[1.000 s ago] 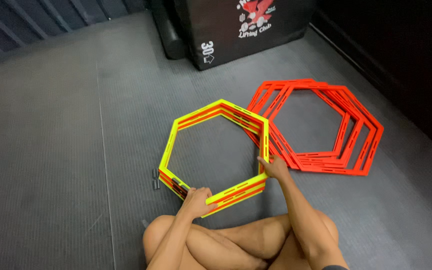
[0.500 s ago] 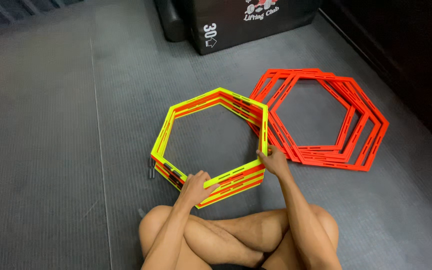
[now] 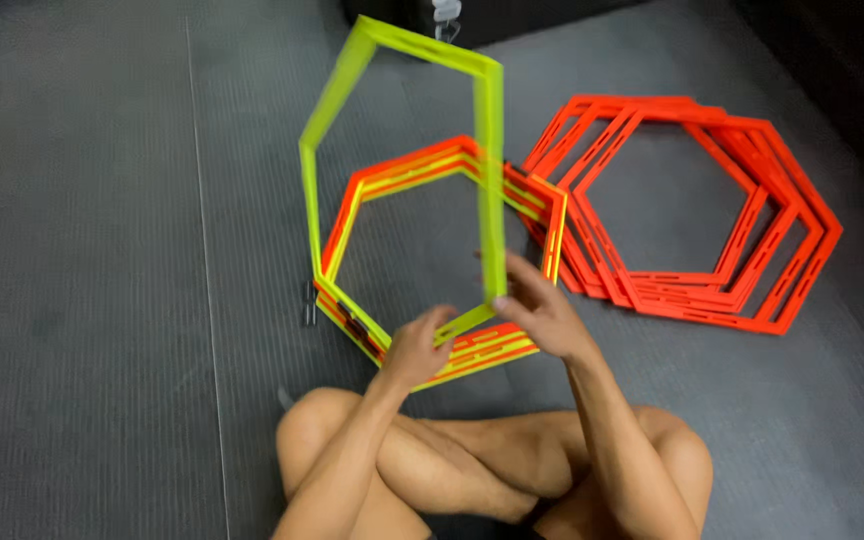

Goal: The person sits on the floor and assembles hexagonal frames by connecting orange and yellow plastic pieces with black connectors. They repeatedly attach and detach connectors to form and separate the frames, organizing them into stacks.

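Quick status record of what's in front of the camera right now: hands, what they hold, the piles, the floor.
left hand: grips the near edge of the yellow hexagon ring
right hand: grips the same ring at its near right corner
yellow hexagon ring: tilted up on its near edge, far side in the air
mixed stack: orange and yellow hexagon rings lying flat under the raised ring
orange stack: hexagon rings flat on the right, fanned unevenly
floor: dark grey matting
person: seated cross-legged

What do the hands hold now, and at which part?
Both hands, left and right, hold the yellow hexagon tilted up, by its lower edge and corner.
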